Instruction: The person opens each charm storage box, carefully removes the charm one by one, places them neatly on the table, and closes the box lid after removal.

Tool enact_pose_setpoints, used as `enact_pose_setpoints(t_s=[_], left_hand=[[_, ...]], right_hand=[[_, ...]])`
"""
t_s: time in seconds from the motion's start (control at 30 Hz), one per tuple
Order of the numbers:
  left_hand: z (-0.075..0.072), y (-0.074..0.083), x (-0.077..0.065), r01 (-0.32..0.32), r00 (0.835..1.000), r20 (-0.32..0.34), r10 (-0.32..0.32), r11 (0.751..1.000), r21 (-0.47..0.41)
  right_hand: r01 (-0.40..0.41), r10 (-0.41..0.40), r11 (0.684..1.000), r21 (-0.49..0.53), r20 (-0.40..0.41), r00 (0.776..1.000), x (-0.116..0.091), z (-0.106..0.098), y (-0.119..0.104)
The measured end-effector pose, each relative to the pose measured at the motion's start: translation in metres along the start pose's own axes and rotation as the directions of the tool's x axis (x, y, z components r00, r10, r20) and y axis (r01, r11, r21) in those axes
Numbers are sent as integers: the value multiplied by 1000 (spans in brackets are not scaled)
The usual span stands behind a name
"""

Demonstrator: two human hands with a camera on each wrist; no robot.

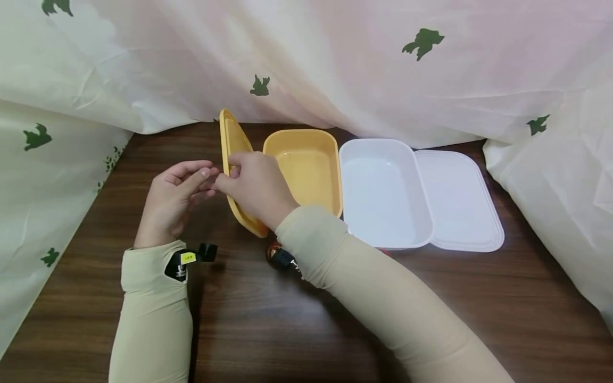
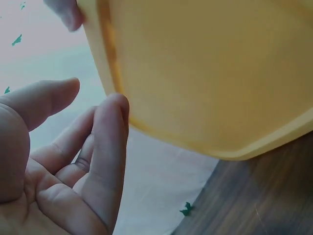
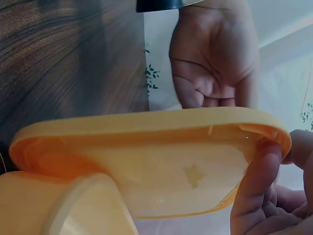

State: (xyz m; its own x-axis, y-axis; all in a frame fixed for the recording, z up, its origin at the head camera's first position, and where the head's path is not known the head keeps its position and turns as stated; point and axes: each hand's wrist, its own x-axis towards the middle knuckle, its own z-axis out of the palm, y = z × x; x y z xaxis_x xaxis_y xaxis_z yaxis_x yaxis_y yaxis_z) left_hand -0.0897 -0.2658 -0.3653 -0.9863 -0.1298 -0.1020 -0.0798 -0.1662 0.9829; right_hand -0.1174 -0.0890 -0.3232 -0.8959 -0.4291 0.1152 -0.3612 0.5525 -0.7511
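Note:
A yellow rectangular lid (image 1: 236, 139) stands on edge, tilted, left of the yellow container (image 1: 311, 183). My right hand (image 1: 258, 183) pinches its rim between thumb and fingers; the right wrist view shows the fingers (image 3: 264, 169) inside the raised edge. On the lid's other side is my left hand (image 1: 173, 199), palm turned up and fingers loosely bent. In the left wrist view its fingertips (image 2: 115, 105) overlap the lid's lower corner, while the thumb stays apart from it.
Right of the yellow container stands a white container (image 1: 385, 194), with a white lid (image 1: 462, 205) lying flat beside it. A round brownish object (image 1: 273, 251) shows partly beneath my right wrist. A pale curtain (image 1: 330, 69) printed with green birds encloses the dark wooden table (image 1: 239, 324).

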Motion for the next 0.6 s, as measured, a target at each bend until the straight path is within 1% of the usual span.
enact_pose_setpoints(t_s=[0.13, 0.23, 0.3, 0.4, 0.47, 0.5, 0.6], left_hand=[[-3, -8, 5, -2, 1000, -11, 2, 1000, 9], [-6, -17, 11, 5, 999, -37, -4, 999, 42], [-8, -23, 15, 26, 998, -61, -22, 997, 74], [-12, -33, 20, 75, 995, -78, -64, 988, 137], [-15, -40, 23, 116, 992, -67, -108, 983, 140], [-16, -43, 24, 138, 990, -54, -131, 980, 143], [-17, -52, 28, 206, 978, 3, -207, 973, 106]], right_hand=[[-19, 20, 997, 75, -12, 1000, -2, -2, 4], [-27, 29, 992, 120, -19, 999, -4, -3, 5], [-16, 19, 992, 127, -23, 1000, -6, -4, 4], [22, -17, 992, 121, -42, 999, -7, -6, 2], [46, -39, 992, 115, -62, 997, -8, -8, 0], [59, -51, 992, 115, -74, 996, -8, -9, -1], [81, -69, 989, 122, -96, 993, -9, -11, -5]])
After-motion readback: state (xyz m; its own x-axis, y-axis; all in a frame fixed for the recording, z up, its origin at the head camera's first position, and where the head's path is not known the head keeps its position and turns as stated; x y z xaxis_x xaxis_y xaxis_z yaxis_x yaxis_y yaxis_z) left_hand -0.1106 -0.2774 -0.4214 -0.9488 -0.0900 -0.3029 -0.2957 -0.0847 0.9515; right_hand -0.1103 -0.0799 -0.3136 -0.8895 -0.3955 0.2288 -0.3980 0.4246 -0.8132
